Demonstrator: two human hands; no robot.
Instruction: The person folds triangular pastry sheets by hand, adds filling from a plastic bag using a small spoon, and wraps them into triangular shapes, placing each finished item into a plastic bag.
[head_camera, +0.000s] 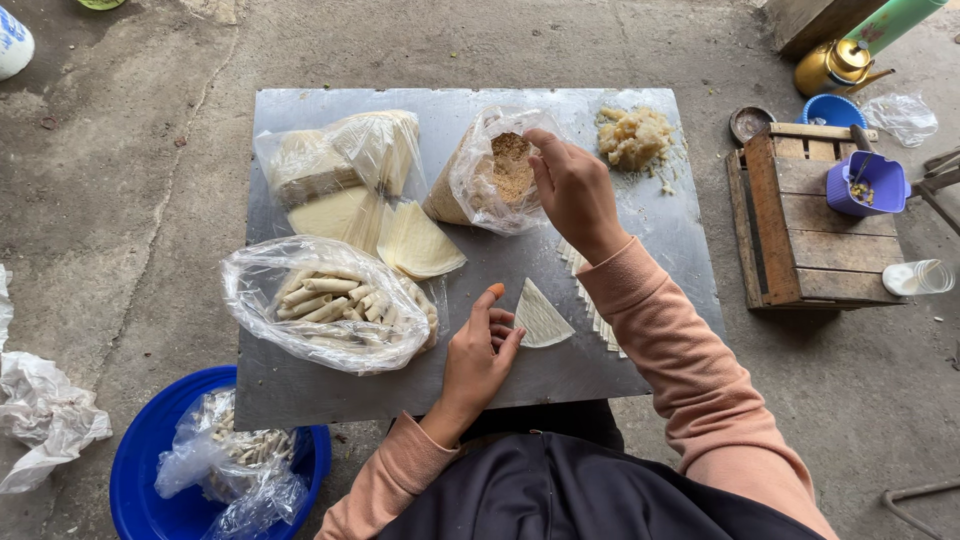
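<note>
Biggest thing here is the metal table (300, 395), a bare steel sheet on a concrete floor. Next down, a blue tub (150, 470) at the lower left with a bag of finished rolls in it, and a wooden crate (800, 235) off to the right with a purple cup (868, 185) on top.

On the table: a stack of wrappers (345, 185) in plastic at the back left, a bag of rolls (325, 305) in front of it, and a filling bag (490, 175) in the middle holding brown crumbly stuff. A pale mash pile (635, 138) sits at the back right.

The right hand (572, 190) is at the mouth of the filling bag, fingertips bunched like it's pinching some filling, though I can't see what's actually between them. The left hand (480, 355) is half curled, fingertips on the edge of a folded wrapper (541, 318) lying flat near the front edge, holding it down rather than gripping it.

What could go sideways, I'd guess: crumbs dropping on the way from bag to wrapper, since they sit well apart. The thin wrapper could also slide or tear if the left fingers press unevenly. And the open bag looks floppy, so a snagged finger could tip it.
</note>
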